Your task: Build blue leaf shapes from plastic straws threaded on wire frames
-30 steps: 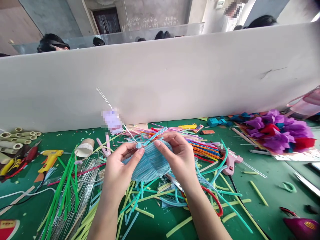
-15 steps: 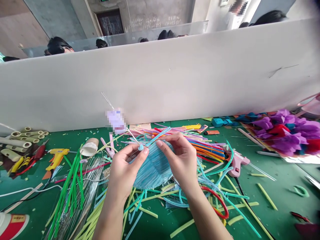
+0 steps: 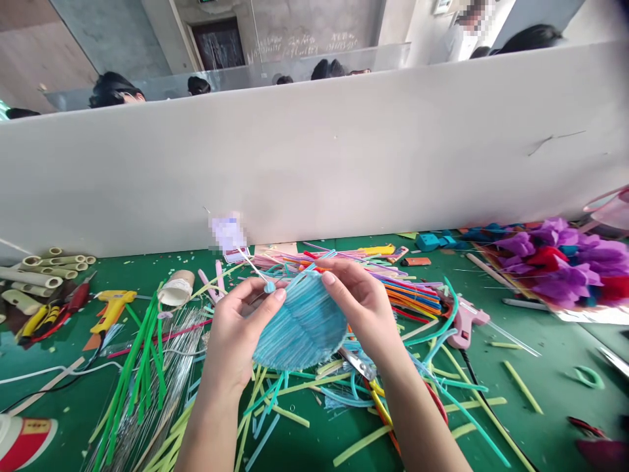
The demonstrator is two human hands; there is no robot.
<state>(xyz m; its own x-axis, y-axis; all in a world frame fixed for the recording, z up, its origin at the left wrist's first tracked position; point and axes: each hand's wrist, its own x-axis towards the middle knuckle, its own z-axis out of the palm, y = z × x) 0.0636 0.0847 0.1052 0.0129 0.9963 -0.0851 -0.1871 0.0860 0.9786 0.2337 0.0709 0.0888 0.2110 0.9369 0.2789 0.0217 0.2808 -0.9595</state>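
Head: right fingers [image 3: 346,267] apparently pinch blue piece [image 3: 299,328], hiding edge.

Blue leaf-shaped piece [image 3: 302,321]: fuzzy, ribbed, seamed down the middle, tilted, held up. Thin white stem [image 3: 253,267]: slanted, blue-tipped at lower end (near piece's upper-left edge).

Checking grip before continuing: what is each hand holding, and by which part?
Right hand: the blue leaf-shaped piece, by its upper right edge. Left hand: a thin wire, near its blue end; whether it also grips the piece is unclear.
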